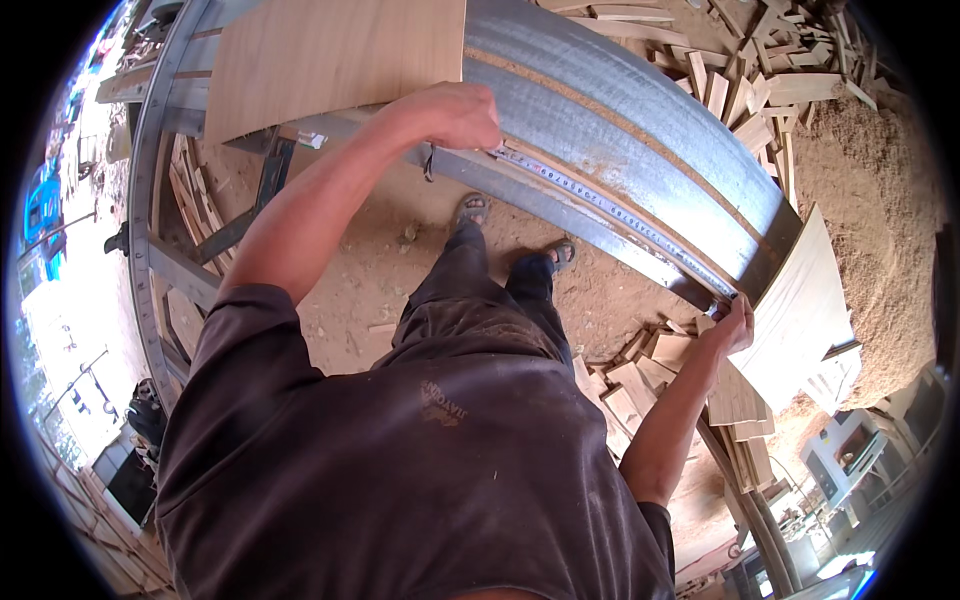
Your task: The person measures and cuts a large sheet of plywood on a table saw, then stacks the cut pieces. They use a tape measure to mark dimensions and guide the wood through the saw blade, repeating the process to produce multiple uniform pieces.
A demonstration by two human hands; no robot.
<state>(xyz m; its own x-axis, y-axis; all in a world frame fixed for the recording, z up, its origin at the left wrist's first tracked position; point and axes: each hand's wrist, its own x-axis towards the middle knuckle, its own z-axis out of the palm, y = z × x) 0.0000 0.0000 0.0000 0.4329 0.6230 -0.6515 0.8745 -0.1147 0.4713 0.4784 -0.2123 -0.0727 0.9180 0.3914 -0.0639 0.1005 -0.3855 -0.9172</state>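
Observation:
A tape measure's pale blade (600, 203) runs stretched along the near edge of a grey metal machine table (620, 85). My left hand (465, 115) is closed in a fist at the blade's left end, close to the corner of a light wood panel (340, 55). What lies inside that fist is hidden. At the right end, my right hand (735, 325) pinches the tape between thumb and fingers, beside a second light wood panel (803, 310). Both arms reach out from my body, spread wide apart.
Sawdust lines the table's long grooves. A heap of wood offcuts (740, 90) lies beyond it, with a sawdust mound (870, 220) at the far right. More offcuts (640, 385) lie near my right arm. A metal frame (150, 200) stands at left; my sandalled feet are on dirt ground.

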